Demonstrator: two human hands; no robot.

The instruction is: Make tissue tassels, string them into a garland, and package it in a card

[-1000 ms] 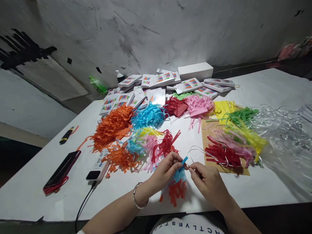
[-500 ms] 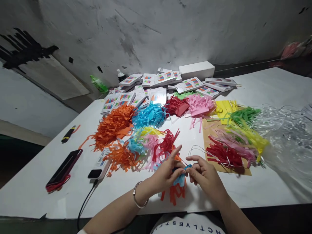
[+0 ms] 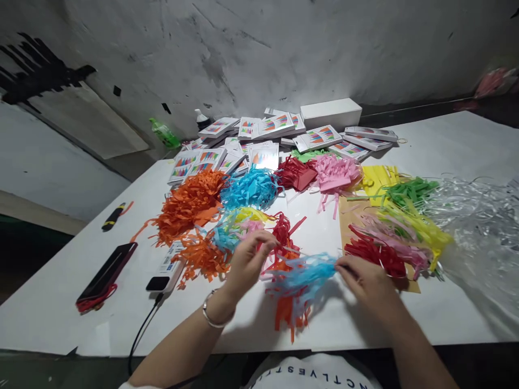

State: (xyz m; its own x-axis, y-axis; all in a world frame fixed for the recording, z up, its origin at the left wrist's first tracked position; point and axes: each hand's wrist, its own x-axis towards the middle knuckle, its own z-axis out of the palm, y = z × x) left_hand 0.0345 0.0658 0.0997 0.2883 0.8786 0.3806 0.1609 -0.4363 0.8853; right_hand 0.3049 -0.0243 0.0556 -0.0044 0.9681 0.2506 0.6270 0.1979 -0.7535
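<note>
**Blue tassel [image 3: 310, 273] hangs sideways from the right hand [image 3: 368, 286]**

The blue tassel is just above the front part of the white bench [image 3: 243, 337], between the two hands. The right hand's fingers are clamped on its narrow gathered end, and its strips fan out towards the left hand [image 3: 251, 259], blurred by motion. The left hand's thumb and forefinger are close together near a thin pale string [image 3: 302, 252]; whether they grip it, I cannot tell.

Under the loose blue strips lies an orange tassel [image 3: 284, 316], with a red tassel [image 3: 283, 229] just behind. Farther left sits an orange pile [image 3: 190, 202], next to a blue pile [image 3: 251, 186]. On the right, crimson strips [image 3: 379, 256] lie over a brown sheet [image 3: 344, 221], beside crinkled clear plastic [image 3: 478, 259].

The blue tassel looks like thin tissue paper, so it should be very light and soft, with hardly any stiffness in the strips. Slipping seems a smaller worry than tearing or creasing. The gathered end is the sensible place to hold, since the layers there back each other up; a tug on a single strip could rip it. A gentle pinch should be enough, and the free ends could easily tangle with the orange tassel.
</note>
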